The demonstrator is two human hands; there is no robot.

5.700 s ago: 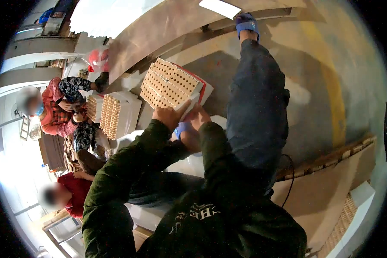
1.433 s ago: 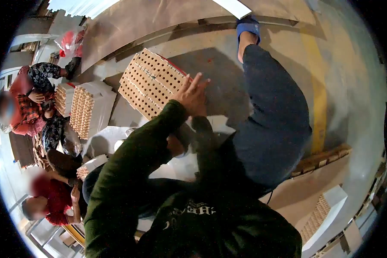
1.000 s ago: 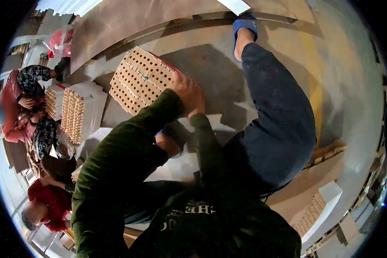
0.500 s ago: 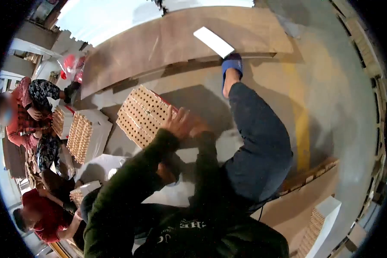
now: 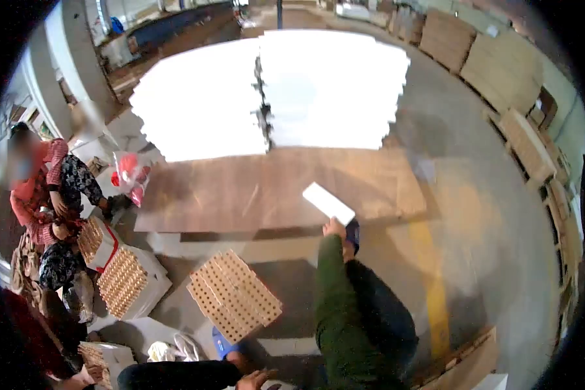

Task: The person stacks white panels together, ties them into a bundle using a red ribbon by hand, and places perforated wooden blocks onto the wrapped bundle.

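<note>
My right hand (image 5: 335, 228) is stretched forward, its fingers closed on the near end of a narrow white board (image 5: 328, 201). That board lies on a brown wooden sheet (image 5: 208, 195). Low in the view, my left hand (image 5: 252, 379) is by my bent left leg, partly cut off by the frame edge; its fingers are too small and blurred to read. Between my feet and the sheet stands a tan block with rows of round holes (image 5: 234, 296), touched by neither hand.
Tall stacks of white boards (image 5: 331, 91) stand on the sheet's far side. To the left sit a stack with tan knobbed ends (image 5: 127, 283), a bag with red items (image 5: 131, 174) and a seated person (image 5: 36, 185). Stacked panels (image 5: 507, 71) line the right.
Both hands were together at the holed block's edge. My right hand has left it and reached forward to the white board; my left hand has drawn back. The view has tilted up.
</note>
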